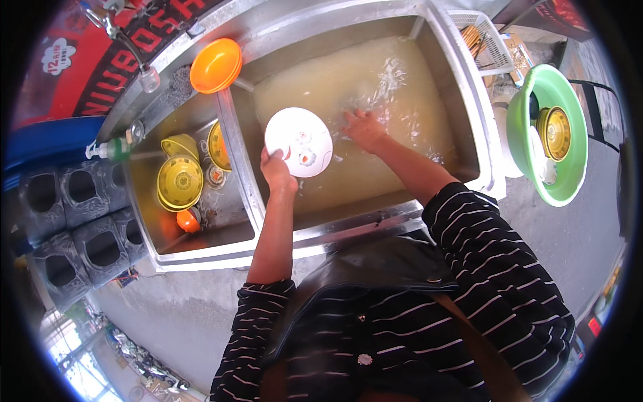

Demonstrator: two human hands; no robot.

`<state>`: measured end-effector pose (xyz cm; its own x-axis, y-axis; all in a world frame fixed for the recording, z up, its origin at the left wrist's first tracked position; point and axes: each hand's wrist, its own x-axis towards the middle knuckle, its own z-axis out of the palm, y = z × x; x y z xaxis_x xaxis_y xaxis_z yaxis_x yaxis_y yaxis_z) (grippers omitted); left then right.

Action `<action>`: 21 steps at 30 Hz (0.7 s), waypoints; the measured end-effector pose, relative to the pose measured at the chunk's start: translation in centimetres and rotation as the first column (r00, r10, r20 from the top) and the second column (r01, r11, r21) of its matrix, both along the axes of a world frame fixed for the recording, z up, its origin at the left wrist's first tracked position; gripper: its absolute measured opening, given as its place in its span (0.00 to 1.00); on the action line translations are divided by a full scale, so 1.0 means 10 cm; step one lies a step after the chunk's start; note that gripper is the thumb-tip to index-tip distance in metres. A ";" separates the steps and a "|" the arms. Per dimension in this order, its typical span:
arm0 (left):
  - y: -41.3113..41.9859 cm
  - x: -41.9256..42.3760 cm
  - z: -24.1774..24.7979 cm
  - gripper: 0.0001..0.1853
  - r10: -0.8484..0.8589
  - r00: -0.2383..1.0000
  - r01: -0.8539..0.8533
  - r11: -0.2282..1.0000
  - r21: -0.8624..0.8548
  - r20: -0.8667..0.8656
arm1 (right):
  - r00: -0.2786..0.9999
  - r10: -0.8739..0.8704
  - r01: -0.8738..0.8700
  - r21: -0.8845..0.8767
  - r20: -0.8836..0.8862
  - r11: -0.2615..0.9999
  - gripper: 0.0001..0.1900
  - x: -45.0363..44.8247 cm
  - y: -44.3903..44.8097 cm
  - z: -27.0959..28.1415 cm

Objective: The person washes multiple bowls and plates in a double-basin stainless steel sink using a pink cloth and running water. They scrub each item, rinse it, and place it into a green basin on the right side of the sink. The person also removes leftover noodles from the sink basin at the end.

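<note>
My left hand grips the lower left rim of a white plate with a printed pattern, held over the cloudy water of the large sink basin. To its right, my right hand is spread at the water's surface, its fingers apart and partly under. Stacked orange bowls rest at the back end of the divider. In the smaller left basin lie several yellow bowls, a small orange item and a drain fitting.
At the right, a green plastic tub holds yellow bowls and white dishes. Behind it is a white basket with chopsticks. A tap and a pump bottle are at the left, near wrapped dark stools or crates.
</note>
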<state>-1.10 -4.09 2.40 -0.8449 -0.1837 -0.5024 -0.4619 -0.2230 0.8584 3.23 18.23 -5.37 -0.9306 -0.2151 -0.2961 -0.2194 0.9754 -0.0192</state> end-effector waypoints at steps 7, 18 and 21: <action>0.05 -0.05 -0.17 0.17 -0.059 0.998 0.054 0.991 0.121 0.038 | 0.429 -0.790 0.630 -0.772 0.438 -0.086 0.15 -0.12 -0.01 0.18; 0.48 -0.29 -0.40 0.28 -0.220 0.947 0.183 0.968 0.172 0.233 | 0.895 -0.423 0.313 -0.877 0.144 0.364 0.18 -0.08 -0.78 0.20; 0.42 -0.39 -0.41 0.28 -0.246 0.941 0.178 0.944 0.277 0.231 | 0.981 -0.175 0.169 -0.827 0.086 0.536 0.16 0.17 -0.46 0.34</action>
